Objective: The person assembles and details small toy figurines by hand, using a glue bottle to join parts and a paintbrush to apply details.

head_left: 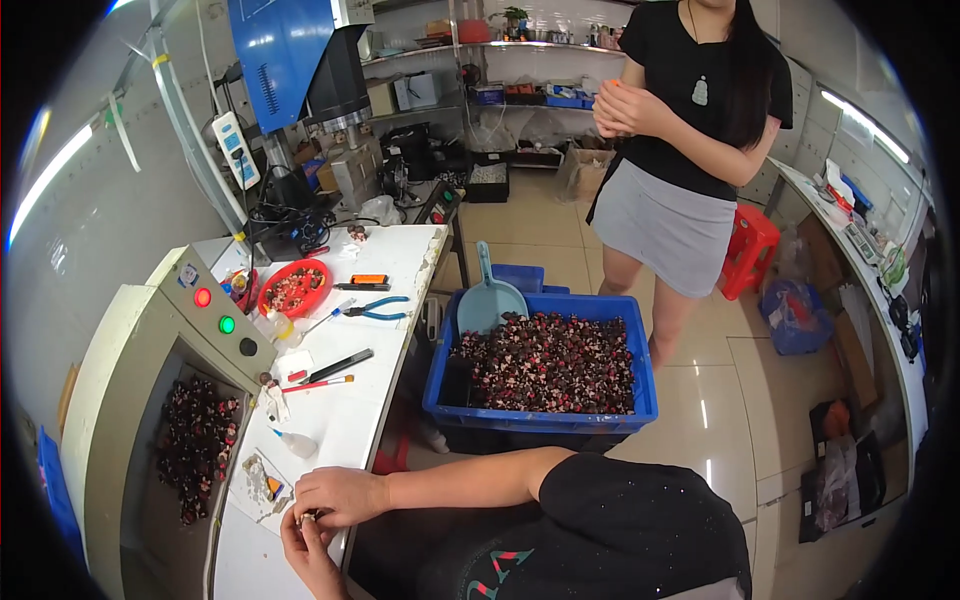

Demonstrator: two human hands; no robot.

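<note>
At the front edge of the white workbench point(340, 425), my two hands come together with bent, closed fingers. A small dark and pale bead-like piece point(312, 515) shows between the fingertips, mostly covered. My right hand point(342, 494) comes from the upper side, its forearm stretched in from the right. Below it, my left hand point(308, 552) pinches the same piece. Beside them lie a messy whitish card point(262, 486) with a small orange and dark item on it, and a white squeeze bottle point(297, 443) with a blue tip.
A beige machine box point(120, 400) holds many dark pieces point(197, 445). Across the bench are tweezers point(340, 367), a red brush point(318, 383), blue-handled pliers point(380, 309) and a red plate point(295, 287). A blue bin point(540, 417) with a scoop point(490, 300) stands right; beyond is another person point(690, 120).
</note>
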